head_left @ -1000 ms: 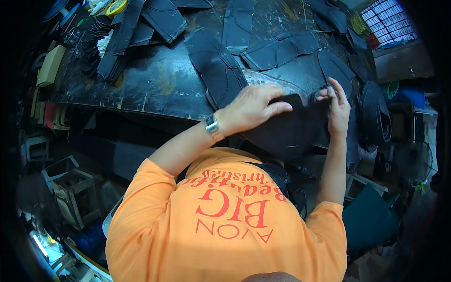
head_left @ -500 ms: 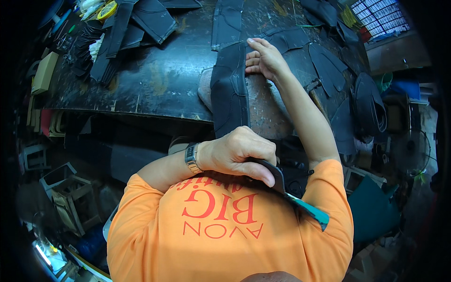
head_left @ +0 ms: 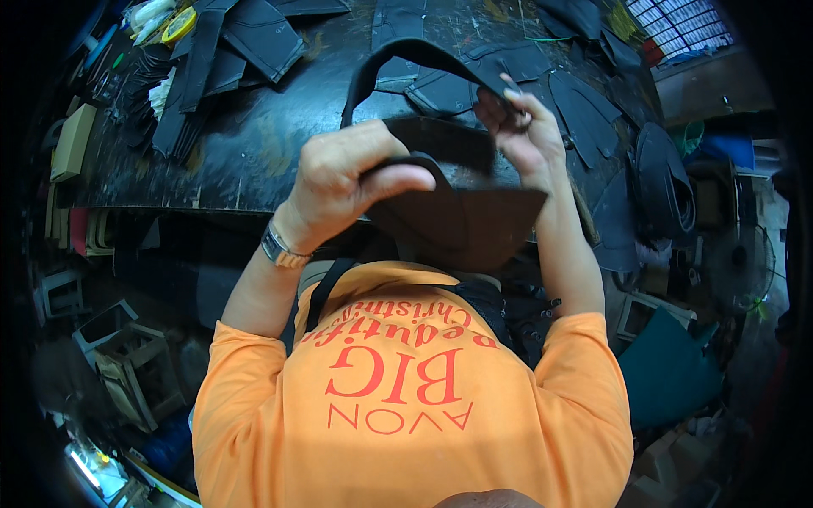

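Above the near edge of the table, a black flexible panel (head_left: 461, 224), leather-like or fabric, is held up and bent. My left hand (head_left: 334, 173), with a watch on its wrist, is closed round it, thumb on top. From there a black strip (head_left: 406, 49) arches up and over to the right. My right hand (head_left: 529, 135) grips the strip's far end between thumb and fingers. Whether strip and panel are one piece, I cannot tell; folds and blur hide the join. Behind them, more black cut pieces (head_left: 508, 63) lie on the table.
The dark, worn table (head_left: 262, 144) spans the far side. Black pieces (head_left: 262, 38) are heaped at its far left, beside a yellow tape roll (head_left: 179, 25). A black roll (head_left: 663, 186) stands at the right. Wooden stools (head_left: 140, 372) are at lower left, a teal sheet (head_left: 669, 364) at lower right.
My left hand has risen from my chest and moved left and away, lifting the black material. My right hand has left the table's pieces and closed on the strip's end. The panel hanging over the edge is lifted.
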Available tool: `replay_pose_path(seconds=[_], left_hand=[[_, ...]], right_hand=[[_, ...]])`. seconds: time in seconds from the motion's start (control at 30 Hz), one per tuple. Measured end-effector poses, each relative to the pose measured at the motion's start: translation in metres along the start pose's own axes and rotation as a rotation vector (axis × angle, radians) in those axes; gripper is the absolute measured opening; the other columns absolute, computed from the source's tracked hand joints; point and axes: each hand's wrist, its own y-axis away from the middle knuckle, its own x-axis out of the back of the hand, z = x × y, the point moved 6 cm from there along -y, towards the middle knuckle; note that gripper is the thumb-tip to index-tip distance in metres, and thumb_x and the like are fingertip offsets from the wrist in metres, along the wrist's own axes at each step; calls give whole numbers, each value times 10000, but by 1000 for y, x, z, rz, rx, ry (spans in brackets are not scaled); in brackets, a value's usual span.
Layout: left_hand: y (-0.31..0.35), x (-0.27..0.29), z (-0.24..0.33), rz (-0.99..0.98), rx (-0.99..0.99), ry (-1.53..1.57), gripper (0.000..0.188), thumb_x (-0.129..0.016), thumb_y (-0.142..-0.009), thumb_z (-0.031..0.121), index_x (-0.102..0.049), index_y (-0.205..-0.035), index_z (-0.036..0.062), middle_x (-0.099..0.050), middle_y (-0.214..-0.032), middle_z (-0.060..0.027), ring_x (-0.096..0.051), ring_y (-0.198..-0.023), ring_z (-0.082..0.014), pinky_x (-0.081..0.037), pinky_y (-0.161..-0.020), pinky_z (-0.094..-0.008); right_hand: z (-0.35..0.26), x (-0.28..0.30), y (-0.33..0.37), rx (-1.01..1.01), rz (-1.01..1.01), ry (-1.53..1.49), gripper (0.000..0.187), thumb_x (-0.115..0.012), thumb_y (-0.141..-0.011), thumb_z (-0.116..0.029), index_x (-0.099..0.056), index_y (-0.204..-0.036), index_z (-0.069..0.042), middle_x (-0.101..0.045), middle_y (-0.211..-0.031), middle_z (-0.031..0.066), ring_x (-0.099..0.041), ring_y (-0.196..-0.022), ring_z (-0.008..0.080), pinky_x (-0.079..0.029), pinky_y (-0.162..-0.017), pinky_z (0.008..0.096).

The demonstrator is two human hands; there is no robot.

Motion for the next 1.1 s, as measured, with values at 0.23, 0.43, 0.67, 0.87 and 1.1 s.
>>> replay_pose_path(seconds=[0.23, 0.43, 0.67, 0.87, 1.1], left_hand=[[-3, -43, -20, -75, 397, 122, 373, -626, -968, 363, -671, -929, -6, -671, -777, -146, -665, -665, -283, -508, -607, -344], [-4, -55, -35, -117, 567, 175, 403, -611, -982, 361, -643, -1015, -39, -694, -815, -166, -689, -697, -233, -514, -614, -326], [3, -38, -43, 44, 517, 298, 312, -578, -1010, 265, -639, -1048, -39, -701, -854, -113, -642, -756, -139, -512, -692, -291], [-3, -35, -58, 27, 531, 302, 324, -545, -1035, 244, -613, -1176, -40, -690, -1044, -48, -598, -942, -80, -490, -864, -248], [-18, -26, -66, -34, 570, 458, 300, -570, -1021, 261, -646, -1137, -5, -692, -1031, -20, -604, -935, -59, -492, -858, -234]], right_hand=[[36, -25, 70, 129, -201, 335, 829, -698, -826, 44, -271, -1520, -110, -615, -1203, 205, -660, -1063, 271, -607, -840, 418], [40, -51, 85, 360, -335, 653, 805, -693, -854, 39, -298, -1537, -121, -594, -1248, 143, -642, -1055, 175, -569, -865, 296], [32, -20, 101, 310, -350, 621, 570, -606, -947, -125, -385, -1469, -64, -639, -1039, 122, -625, -937, 165, -521, -768, 289], [37, -53, 133, 396, -863, 982, 705, -833, -766, -374, -554, -1291, 5, -647, -1041, 101, -642, -948, 195, -514, -834, 318], [45, -76, 143, 196, -648, 1046, 452, -569, -880, -8, -488, -1323, 24, -641, -1127, 95, -621, -1007, 139, -523, -879, 310]])
